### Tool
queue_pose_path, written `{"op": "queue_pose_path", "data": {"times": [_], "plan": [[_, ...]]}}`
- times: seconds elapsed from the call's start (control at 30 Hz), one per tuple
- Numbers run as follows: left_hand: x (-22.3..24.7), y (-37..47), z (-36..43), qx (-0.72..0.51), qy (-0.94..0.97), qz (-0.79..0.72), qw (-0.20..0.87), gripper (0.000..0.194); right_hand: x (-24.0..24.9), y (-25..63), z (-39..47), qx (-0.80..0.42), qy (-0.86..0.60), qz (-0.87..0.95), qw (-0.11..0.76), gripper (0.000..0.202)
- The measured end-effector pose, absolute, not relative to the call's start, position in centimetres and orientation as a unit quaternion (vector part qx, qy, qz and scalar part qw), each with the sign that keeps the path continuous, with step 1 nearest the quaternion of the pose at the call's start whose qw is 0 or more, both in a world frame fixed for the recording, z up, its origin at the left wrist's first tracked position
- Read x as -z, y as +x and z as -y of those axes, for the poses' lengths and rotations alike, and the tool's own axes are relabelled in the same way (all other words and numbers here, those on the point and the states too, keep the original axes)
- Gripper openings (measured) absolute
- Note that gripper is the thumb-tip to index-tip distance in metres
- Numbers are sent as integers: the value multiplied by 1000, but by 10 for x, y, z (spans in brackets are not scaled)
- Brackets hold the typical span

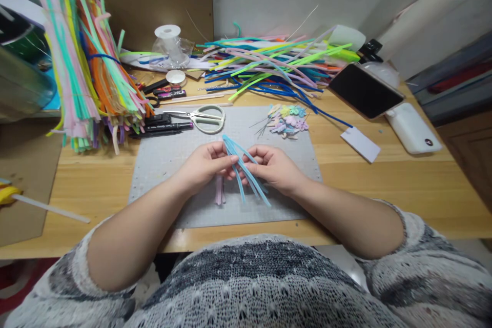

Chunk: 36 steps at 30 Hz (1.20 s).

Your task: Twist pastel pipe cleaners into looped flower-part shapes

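Observation:
Several light blue pipe cleaners (251, 179) are held in a loose, fanned bunch above the grey cutting mat (154, 174). My left hand (209, 164) pinches them between thumb and fingers near their upper end. From the other side, my right hand (271, 166) has its thumb and fingers closed on the same bunch. Short pink-lilac pipe cleaners (220, 192) lie on the mat, partly hidden under my left hand. Just beyond my hands rest scissors (209, 119) with pale handles and a small heap of pastel flower-shaped pieces (288, 120) with wire stems.
Bundled pipe cleaners (73, 61) stand at the left; a loose multicoloured pile (269, 64) lies at the back. Markers (169, 127) and a white spool (169, 41) are behind the mat's left side. To the right are a phone (365, 89), a white card (360, 143) and a white device (413, 128).

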<state>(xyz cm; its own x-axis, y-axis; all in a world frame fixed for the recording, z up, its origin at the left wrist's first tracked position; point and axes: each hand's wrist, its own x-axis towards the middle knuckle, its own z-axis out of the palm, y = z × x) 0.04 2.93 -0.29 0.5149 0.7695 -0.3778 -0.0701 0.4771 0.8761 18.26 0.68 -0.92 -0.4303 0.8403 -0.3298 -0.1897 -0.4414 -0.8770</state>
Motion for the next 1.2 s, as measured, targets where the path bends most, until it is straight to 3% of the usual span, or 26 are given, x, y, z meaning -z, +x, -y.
{"op": "queue_pose_path", "data": {"times": [0.57, 0.83, 1.2], "plan": [[2, -1, -32, -288, 503, -442, 685, 21, 13, 186, -11, -667, -450, 482, 347, 19], [2, 1, -30, -304, 489, -425, 698, 23, 9, 182, -8, -755, -411, 390, 329, 25], [0, 1, -31, -367, 472, -447, 665, 27, 9, 184, -8, -768, -421, 389, 285, 21]]}}
